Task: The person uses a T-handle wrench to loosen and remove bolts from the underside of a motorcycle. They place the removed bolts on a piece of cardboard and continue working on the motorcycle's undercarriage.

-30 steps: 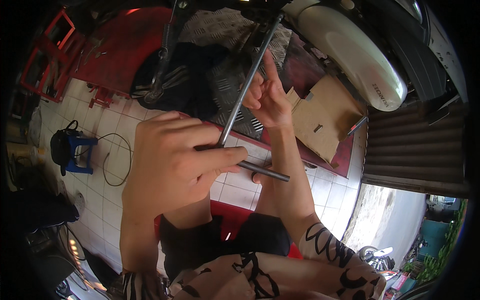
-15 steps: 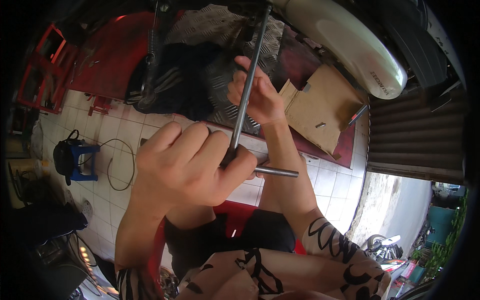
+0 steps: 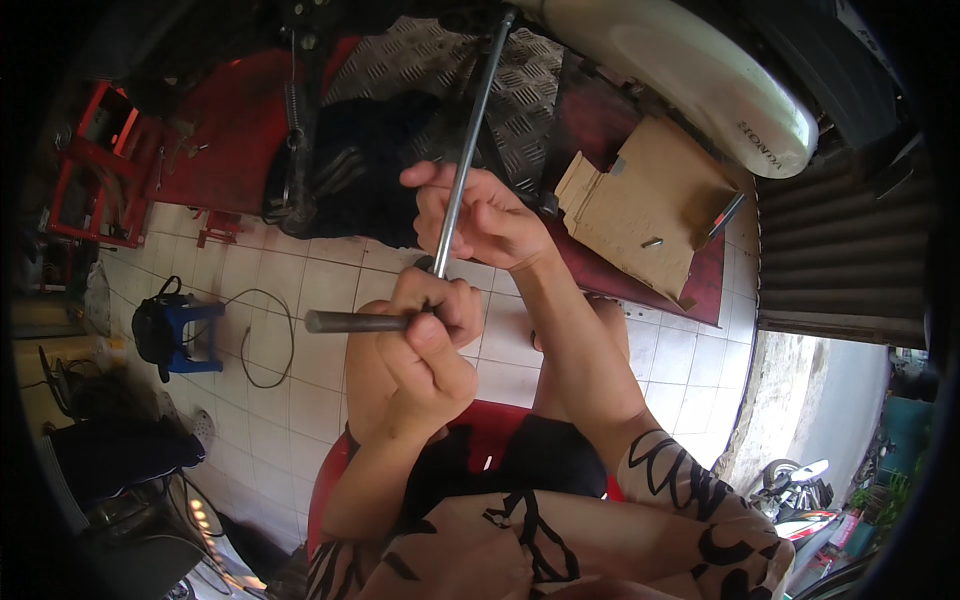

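Note:
A steel T-handle wrench [image 3: 463, 190] slants from the middle of the view up to the dark underside of a motorcycle, where its far end is hard to make out. My left hand [image 3: 430, 340] is closed on its crossbar, with one bar end sticking out to the left. Farther up, my right hand [image 3: 485, 220] has its fingers curled loosely behind the shaft. Its index finger points left, and the shaft passes across the fingers. The motorcycle's silver muffler [image 3: 690, 80] hangs at the upper right.
Flattened cardboard [image 3: 640, 215] with a small metal piece on it lies on the red platform [image 3: 215, 150]. Dark cloth [image 3: 360, 170] rests beside the patterned metal plate. At left are a blue stool [image 3: 195, 335] carrying a black bag and a looped cable [image 3: 290, 350] on the tiles.
The wrench's crossbar has turned, its protruding end now pointing left instead of right. My left hand has moved right and rotated with it; my right hand has shifted slightly left and down.

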`<state>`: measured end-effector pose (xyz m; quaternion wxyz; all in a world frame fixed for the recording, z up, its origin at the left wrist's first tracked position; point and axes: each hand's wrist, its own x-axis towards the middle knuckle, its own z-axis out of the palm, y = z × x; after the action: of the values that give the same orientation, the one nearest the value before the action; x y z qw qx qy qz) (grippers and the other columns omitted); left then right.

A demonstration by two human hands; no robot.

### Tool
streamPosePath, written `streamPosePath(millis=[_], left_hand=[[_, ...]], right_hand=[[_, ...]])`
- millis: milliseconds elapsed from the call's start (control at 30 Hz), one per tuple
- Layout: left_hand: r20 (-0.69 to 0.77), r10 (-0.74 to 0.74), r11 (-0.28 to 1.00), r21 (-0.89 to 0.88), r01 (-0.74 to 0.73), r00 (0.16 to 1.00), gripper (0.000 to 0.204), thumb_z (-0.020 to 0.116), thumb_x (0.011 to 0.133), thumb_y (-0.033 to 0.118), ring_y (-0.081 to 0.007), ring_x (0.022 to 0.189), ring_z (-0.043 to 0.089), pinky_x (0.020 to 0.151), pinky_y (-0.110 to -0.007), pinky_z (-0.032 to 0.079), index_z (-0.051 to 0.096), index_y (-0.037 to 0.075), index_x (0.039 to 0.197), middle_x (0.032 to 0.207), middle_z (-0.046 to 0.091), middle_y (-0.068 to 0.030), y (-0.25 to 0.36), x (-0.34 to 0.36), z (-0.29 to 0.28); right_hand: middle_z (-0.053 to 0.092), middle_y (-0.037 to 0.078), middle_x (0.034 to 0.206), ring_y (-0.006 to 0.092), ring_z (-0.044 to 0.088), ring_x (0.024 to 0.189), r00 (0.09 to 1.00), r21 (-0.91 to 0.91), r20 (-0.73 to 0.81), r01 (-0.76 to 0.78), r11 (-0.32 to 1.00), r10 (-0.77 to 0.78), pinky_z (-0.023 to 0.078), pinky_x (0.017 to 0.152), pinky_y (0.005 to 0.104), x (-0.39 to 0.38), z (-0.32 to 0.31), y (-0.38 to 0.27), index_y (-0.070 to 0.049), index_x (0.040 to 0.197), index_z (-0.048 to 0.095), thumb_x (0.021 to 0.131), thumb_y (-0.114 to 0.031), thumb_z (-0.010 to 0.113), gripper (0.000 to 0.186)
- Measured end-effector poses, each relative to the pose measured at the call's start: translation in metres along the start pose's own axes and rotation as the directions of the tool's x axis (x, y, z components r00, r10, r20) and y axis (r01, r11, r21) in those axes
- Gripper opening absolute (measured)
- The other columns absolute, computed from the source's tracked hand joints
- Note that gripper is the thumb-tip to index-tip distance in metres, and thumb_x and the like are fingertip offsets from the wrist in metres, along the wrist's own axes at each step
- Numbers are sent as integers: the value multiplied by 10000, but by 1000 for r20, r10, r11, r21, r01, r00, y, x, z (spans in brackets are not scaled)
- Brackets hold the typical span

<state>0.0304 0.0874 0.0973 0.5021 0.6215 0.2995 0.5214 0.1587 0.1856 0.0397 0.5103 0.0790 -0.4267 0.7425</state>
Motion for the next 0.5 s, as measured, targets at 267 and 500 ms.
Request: streamPosePath(millis=[267,500], left_hand=[[-45,-128,894,-437,96,991,538,227,1023,489,-249,733,598,685,-360,519,388,-12,1135,807,563,-154,7,-1,8],[-278,-384,851,-476,221,880,474,416,1015,371,-253,840,651,727,-355,561,354,25,1333,980,609,-170,24,6,-24]], right_hand=[[548,58,785,63,461,571,996,145,-67,-52,988,62,409,495,194,-4,27,10,24,1018,541,947,-213,604,256],[473,7,614,64,449,504,969,79,-245,-6,997,26,442,466,211,12,46,12,16,957,568,950,-189,598,207]])
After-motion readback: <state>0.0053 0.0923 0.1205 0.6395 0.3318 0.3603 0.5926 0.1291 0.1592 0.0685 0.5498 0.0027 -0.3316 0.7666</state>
